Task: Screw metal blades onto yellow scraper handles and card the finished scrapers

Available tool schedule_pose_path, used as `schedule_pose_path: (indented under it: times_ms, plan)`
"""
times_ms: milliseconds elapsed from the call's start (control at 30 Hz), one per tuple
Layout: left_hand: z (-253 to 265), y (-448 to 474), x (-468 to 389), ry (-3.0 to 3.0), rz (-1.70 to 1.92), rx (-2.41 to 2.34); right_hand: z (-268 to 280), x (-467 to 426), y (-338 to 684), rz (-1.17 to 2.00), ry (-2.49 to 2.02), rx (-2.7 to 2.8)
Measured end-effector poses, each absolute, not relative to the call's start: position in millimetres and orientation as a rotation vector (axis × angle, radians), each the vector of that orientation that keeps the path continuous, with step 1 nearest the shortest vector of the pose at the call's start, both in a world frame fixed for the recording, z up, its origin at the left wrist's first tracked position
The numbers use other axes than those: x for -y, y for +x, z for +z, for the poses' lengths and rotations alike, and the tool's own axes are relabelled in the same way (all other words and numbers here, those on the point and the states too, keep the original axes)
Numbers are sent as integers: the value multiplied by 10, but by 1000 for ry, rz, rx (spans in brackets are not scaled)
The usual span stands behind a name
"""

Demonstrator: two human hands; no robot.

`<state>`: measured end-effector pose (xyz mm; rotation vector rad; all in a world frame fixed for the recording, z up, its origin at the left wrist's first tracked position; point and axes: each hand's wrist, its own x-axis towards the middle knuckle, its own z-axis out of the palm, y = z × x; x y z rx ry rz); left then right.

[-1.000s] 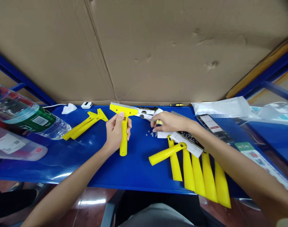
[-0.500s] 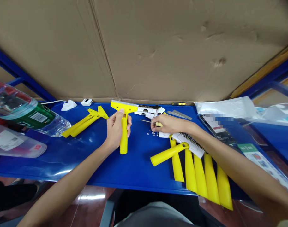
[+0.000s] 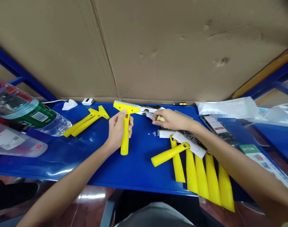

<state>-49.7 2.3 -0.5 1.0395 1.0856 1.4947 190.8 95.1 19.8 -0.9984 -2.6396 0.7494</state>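
My left hand (image 3: pixel 117 130) is closed around the handle of a yellow scraper (image 3: pixel 124 145), holding it upright with its wide head and metal edge at the top. My right hand (image 3: pixel 169 119) grips a screwdriver (image 3: pixel 160 118) by its pale yellow handle; its shaft points left, near printed cards (image 3: pixel 147 110). Tiny nuts and screws (image 3: pixel 154 133) lie on the blue table below that hand. Under my right forearm are more cards (image 3: pixel 189 144) and several yellow handles (image 3: pixel 191 173), one lying across another. A flat metal strip (image 3: pixel 184 114) shows partly behind the right hand.
Two yellow scraper bodies (image 3: pixel 86 122) rest at the left, beside a large water bottle (image 3: pixel 39 115) and a clear plastic container (image 3: pixel 18 142). Another screwdriver (image 3: pixel 180 103) lies by the cardboard wall (image 3: pixel 158 47). A phone (image 3: pixel 216 127) and a white plastic bag (image 3: pixel 226 106) are at the right.
My right hand, with the screwdriver, has moved slightly up and to the right, away from the small parts. My left hand keeps hold of the scraper, almost in place.
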Motion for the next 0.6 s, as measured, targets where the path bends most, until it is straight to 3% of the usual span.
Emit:
schedule_pose_path:
  times_ms: [100,200,600]
  plan:
    - [-28,-461,-8,1020,1452,-1106,367,-938,1952,723,-1019,2372]
    - [-74,-417,7,1022,1392,-1120,487,-837,1915,902,-1049,2194]
    - [-228,-305,109,1115,1140,-1121,374,-606,1638,779,-954,2295]
